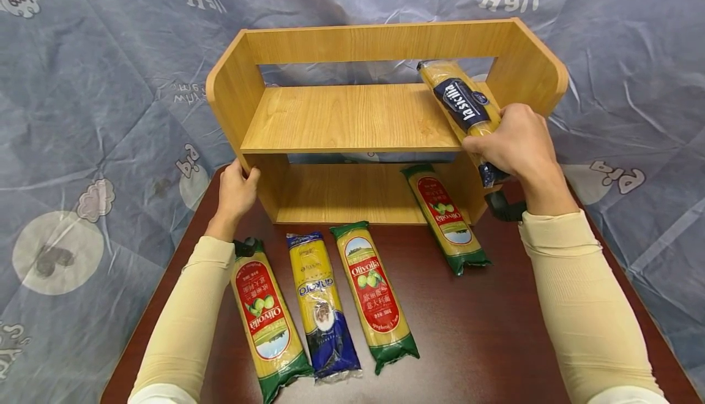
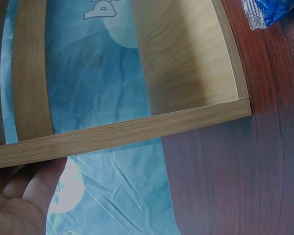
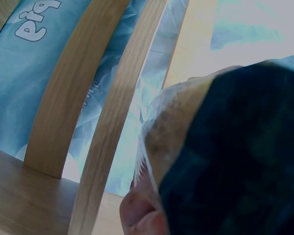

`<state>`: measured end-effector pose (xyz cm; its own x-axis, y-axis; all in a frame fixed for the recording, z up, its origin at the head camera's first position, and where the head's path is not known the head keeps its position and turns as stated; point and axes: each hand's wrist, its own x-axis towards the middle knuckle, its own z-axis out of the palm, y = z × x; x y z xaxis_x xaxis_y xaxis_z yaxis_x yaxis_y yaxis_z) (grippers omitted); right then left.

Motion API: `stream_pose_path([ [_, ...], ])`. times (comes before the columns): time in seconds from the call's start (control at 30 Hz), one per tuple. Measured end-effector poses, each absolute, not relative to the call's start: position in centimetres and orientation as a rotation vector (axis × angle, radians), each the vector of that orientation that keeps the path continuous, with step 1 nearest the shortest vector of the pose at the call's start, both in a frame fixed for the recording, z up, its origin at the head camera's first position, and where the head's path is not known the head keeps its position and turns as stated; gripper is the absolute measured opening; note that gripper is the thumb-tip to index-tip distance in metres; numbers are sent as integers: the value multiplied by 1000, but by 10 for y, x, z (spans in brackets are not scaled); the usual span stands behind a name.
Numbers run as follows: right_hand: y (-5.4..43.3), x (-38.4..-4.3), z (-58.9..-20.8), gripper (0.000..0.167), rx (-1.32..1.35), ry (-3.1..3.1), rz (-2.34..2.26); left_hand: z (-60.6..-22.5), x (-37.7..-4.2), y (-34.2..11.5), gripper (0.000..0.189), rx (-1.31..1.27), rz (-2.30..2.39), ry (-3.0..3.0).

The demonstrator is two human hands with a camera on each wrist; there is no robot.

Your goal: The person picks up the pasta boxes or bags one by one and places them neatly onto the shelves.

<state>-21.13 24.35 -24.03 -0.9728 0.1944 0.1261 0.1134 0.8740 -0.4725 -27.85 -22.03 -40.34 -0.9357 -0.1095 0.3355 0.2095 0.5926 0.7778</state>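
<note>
In the head view a two-tier wooden shelf (image 1: 336,116) stands on the table. My right hand (image 1: 520,141) grips the lower end of a spaghetti packet (image 1: 459,99) with a dark blue "la sicilia" label. The packet slants over the right part of the upper tier, its far end toward the back. The right wrist view shows its dark end (image 3: 235,156) up close, with fingertips (image 3: 142,210) at its edge. My left hand (image 1: 235,196) grips the front edge of the shelf's left side panel, low down; its fingers (image 2: 39,183) show beside that panel in the left wrist view.
One green-ended Olivoila packet (image 1: 443,217) lies on the lower tier at right, sticking out over the front. On the dark red table (image 1: 468,330) lie two more Olivoila packets (image 1: 267,318) (image 1: 374,291) with a blue-and-yellow Ankara packet (image 1: 322,306) between them. A printed blue cloth (image 1: 110,116) hangs behind.
</note>
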Motion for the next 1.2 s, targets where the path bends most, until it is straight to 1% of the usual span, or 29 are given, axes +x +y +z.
stream_pose_path([
  [0.2, 246, -223, -240, 52, -249, -2916, 732, -405, -280, -221, 29, -72, -1265, -2475],
  [0.4, 248, -235, -238, 57, -272, -2960, 717, -408, -281, -221, 30, -64, -1250, -2480],
  [0.6, 245, -243, -238, 61, -303, -2970, 713, -408, -282, -222, 27, -67, -1268, -2457],
  [0.9, 242, -247, -237, 70, -322, -2983, 703, -407, -284, -223, 28, -90, -1257, -2453],
  [1.2, 239, -245, -239, 67, -286, -2964, 693, -408, -284, -223, 30, -94, -1248, -2456],
])
